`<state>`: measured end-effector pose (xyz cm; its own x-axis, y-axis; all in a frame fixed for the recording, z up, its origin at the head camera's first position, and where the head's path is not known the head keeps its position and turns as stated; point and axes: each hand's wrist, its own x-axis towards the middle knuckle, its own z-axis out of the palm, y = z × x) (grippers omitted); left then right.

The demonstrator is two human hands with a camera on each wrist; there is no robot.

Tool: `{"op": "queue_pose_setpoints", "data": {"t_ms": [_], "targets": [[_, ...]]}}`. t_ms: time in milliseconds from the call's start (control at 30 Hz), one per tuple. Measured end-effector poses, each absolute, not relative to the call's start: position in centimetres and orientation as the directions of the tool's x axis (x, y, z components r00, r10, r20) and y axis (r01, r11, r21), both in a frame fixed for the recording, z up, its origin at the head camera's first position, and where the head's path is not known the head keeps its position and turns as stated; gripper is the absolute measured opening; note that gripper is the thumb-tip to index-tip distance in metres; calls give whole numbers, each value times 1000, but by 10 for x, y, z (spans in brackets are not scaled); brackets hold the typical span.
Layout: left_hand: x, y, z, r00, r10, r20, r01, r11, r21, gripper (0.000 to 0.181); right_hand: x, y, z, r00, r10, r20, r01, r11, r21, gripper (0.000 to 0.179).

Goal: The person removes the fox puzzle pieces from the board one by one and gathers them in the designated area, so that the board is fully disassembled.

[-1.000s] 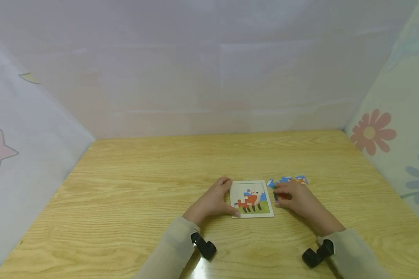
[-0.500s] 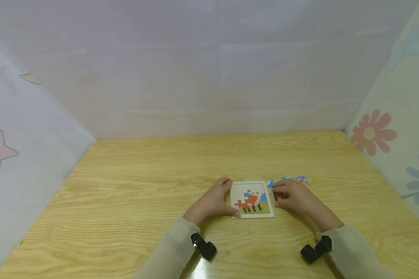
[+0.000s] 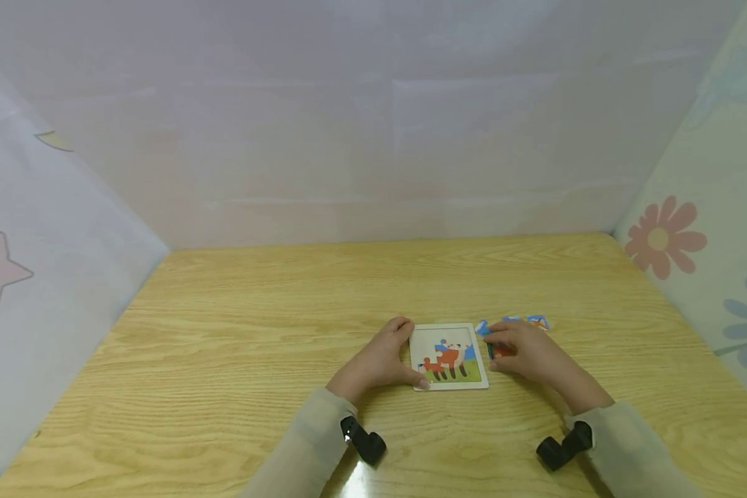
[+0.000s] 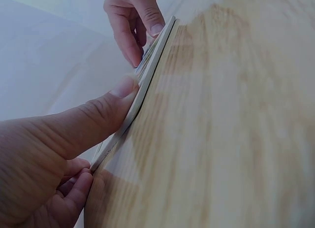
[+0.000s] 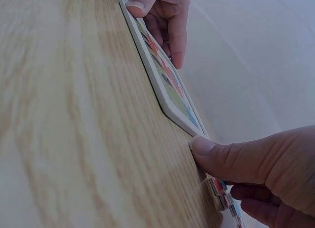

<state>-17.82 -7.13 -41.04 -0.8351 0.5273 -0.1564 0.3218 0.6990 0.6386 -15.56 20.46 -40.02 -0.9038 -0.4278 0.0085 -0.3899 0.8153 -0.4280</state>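
A square jigsaw tray (image 3: pixel 449 329) with a pale rim lies on the table, partly filled with pieces picturing a red animal on green ground. My left hand (image 3: pixel 382 356) grips its left side, with the thumb on the front corner and the fingers at the back corner. Just right of the tray, my right hand (image 3: pixel 526 353) spans a red and dark puzzle piece (image 3: pixel 501 351) between thumb and fingers. In the right wrist view, that thumb is close to the tray's corner, and loose pieces (image 5: pixel 219 191) show under the hand. The curled fingers hide part of them.
Several blue puzzle pieces lie behind the right hand, among them a cloud piece (image 3: pixel 482 327) and a piece with an orange shape (image 3: pixel 538 321). The wooden table (image 3: pixel 255 311) is bordered by pale cloth walls (image 3: pixel 373 138). Each wrist wears a small black camera (image 3: pixel 364 440).
My right hand has drawn slightly left and its fingers have shifted, uncovering a little less of the blue pieces behind it. The left hand and the tray stay in place.
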Motion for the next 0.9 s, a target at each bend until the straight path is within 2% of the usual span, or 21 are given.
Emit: {"op": "queue_pose_setpoints", "data": {"t_ms": [367,900], "targets": [[-178,-71,-410,-834,531,-150,330,697,636,107,-158,205,-397,-882,-471,23,-447,820,-356,47],[-178,-71,-411,-834,532,-144,328,689,646,107,-163,204,-393,-882,-470,-28,-431,829,-357,55]]}}
